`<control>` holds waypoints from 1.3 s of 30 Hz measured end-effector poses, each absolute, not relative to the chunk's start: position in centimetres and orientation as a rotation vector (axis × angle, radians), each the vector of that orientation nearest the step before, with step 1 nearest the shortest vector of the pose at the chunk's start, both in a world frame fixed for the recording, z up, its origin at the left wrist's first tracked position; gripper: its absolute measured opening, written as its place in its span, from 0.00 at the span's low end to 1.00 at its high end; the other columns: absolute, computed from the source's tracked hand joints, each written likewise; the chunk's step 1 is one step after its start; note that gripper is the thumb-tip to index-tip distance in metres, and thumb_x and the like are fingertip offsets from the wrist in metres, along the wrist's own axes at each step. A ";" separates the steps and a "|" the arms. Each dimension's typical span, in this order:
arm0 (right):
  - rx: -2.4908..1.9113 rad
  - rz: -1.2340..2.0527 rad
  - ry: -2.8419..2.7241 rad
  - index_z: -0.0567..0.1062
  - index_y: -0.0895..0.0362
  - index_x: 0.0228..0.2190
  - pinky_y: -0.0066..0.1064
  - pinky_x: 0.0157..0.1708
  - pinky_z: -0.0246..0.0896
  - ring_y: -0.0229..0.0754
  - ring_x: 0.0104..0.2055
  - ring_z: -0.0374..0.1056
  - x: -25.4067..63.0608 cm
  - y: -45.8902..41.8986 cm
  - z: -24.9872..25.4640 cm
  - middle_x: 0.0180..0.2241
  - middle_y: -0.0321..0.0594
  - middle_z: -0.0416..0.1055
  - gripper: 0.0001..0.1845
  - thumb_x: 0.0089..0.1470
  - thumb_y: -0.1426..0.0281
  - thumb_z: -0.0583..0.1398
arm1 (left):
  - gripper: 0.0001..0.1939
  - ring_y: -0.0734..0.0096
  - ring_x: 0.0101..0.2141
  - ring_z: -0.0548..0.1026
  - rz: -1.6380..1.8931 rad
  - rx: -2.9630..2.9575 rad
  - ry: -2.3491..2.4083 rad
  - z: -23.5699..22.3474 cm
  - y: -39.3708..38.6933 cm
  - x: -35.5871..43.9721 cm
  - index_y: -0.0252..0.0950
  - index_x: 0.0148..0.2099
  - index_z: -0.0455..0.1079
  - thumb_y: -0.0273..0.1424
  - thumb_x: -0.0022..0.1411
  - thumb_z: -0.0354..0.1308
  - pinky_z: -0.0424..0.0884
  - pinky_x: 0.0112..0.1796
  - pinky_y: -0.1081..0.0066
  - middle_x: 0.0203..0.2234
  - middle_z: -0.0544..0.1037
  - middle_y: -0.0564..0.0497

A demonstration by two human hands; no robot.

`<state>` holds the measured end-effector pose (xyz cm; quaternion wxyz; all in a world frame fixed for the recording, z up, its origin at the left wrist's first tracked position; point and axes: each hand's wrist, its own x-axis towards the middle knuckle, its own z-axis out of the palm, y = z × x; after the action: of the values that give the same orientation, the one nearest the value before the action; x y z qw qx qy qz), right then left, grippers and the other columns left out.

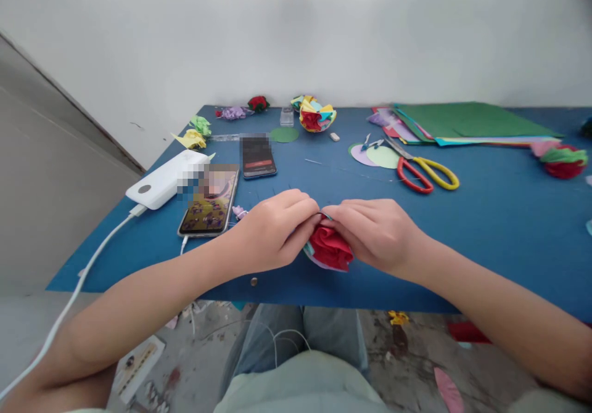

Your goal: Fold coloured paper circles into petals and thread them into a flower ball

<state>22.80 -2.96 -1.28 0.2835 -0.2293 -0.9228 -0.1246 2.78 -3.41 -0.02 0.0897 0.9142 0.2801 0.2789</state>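
Observation:
Both of my hands meet over the near edge of the blue table (499,216). My left hand (272,231) and my right hand (377,234) are closed, fingers pinched together on a red folded paper flower (330,249) with a light blue and white rim. The flower sits between the two palms, partly hidden by the fingers. Fingertips of both hands touch at its top.
Red-and-yellow scissors (428,172) lie behind my right hand, near paper circles (377,155). Two phones (210,200) (257,155) and a white power bank (164,180) with cable lie left. Coloured paper sheets (467,123) and finished paper flowers (317,116) (562,160) sit at the back.

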 end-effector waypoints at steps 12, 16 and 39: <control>-0.592 0.258 -2.478 0.70 0.57 0.35 0.23 0.25 0.54 0.32 0.24 0.59 23.5 -3.0 0.0 0.24 0.36 0.67 0.09 0.57 0.75 0.50 | 0.08 0.72 0.27 0.62 0.956 3.024 0.743 -0.2 -3.4 2.7 0.33 0.30 0.62 0.25 0.62 0.45 0.62 0.31 0.72 0.23 0.67 0.49; -0.628 0.244 -2.479 0.70 0.56 0.32 0.23 0.24 0.53 0.31 0.22 0.58 23.3 -3.1 -0.1 0.22 0.34 0.66 0.07 0.56 0.72 0.52 | 0.08 0.72 0.28 0.62 0.900 3.023 0.730 0.1 -3.5 2.6 0.34 0.30 0.60 0.25 0.62 0.44 0.60 0.30 0.72 0.23 0.67 0.50; -0.503 -0.301 -2.402 0.70 0.56 0.33 0.33 0.35 0.63 0.39 0.37 0.68 22.7 -3.3 -0.6 0.32 0.40 0.73 0.05 0.55 0.74 0.55 | 0.07 0.70 0.28 0.63 0.731 3.599 0.520 0.9 -3.3 1.9 0.34 0.32 0.62 0.25 0.62 0.46 0.61 0.28 0.70 0.23 0.66 0.51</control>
<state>22.66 -3.30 -0.64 0.3283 -0.1921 -0.9177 -0.1149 1.91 -3.30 0.91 -0.2801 0.9315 0.1345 0.1892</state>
